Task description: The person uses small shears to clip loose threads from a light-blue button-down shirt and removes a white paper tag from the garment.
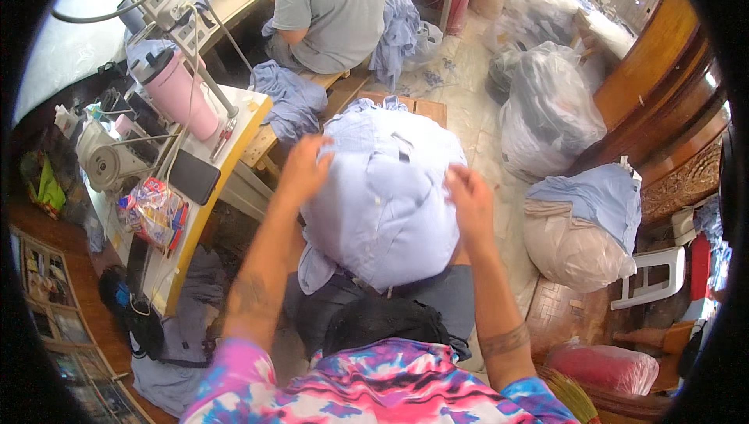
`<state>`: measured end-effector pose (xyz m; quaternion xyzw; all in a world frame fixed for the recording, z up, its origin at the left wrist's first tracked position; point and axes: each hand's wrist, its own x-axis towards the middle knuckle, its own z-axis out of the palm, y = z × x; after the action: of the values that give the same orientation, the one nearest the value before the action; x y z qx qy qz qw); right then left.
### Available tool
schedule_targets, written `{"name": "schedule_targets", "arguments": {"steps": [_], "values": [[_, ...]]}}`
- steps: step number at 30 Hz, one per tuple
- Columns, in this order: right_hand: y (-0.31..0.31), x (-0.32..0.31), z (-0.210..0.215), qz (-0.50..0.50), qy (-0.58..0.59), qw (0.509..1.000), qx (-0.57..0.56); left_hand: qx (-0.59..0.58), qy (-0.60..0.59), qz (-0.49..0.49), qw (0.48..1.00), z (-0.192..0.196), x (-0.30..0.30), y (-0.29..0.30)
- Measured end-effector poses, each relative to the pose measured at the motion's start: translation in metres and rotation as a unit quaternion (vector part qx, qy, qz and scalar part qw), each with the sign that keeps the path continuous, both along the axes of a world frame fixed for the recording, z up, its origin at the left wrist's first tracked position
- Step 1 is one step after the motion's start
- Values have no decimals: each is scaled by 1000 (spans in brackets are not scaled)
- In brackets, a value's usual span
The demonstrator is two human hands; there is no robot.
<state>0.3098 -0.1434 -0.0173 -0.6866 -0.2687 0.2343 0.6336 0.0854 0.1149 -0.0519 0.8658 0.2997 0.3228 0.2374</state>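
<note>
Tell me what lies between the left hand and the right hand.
In the head view, a light-blue cloth bundle lies between left hand and right hand.

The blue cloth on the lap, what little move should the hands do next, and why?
Maybe gently pull the blue cloth smooth sideways: it looks bunched and creased on the lap, with a loose flap hanging at its lower left, and the left hand and right hand are already at its opposite sides.

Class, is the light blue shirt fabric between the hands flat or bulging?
Bulging: the light blue shirt fabric forms a rounded, creased mound.
</note>
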Motion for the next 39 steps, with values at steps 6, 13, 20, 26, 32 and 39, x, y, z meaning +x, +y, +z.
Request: {"name": "schedule_targets", "arguments": {"steps": [6, 13, 20, 26, 32, 39], "values": [[-49, -55, -63, -41, -77, 984, -154, -185, -52, 30, 981, -14, -20, -152], [-19, -64, -117, 90, 25, 981, -169, -211, -13, -50, 976, -24, -10, -168], [-44, -60, -54, -26, 289, 957, 23, 51, -108, 180, 976, 83, -62, -112], [-10, -62, -37, 5, 308, 944, 121, 232, 189, 261, 918, 108, -101, -2], [8, -49, -51, 19, 414, 902, 123, 227, 332, 312, 861, 80, -98, 51], [-23, -49, -16, 10, 397, 904, 156, 33, 64, 172, 983, 101, -64, -33]]}}
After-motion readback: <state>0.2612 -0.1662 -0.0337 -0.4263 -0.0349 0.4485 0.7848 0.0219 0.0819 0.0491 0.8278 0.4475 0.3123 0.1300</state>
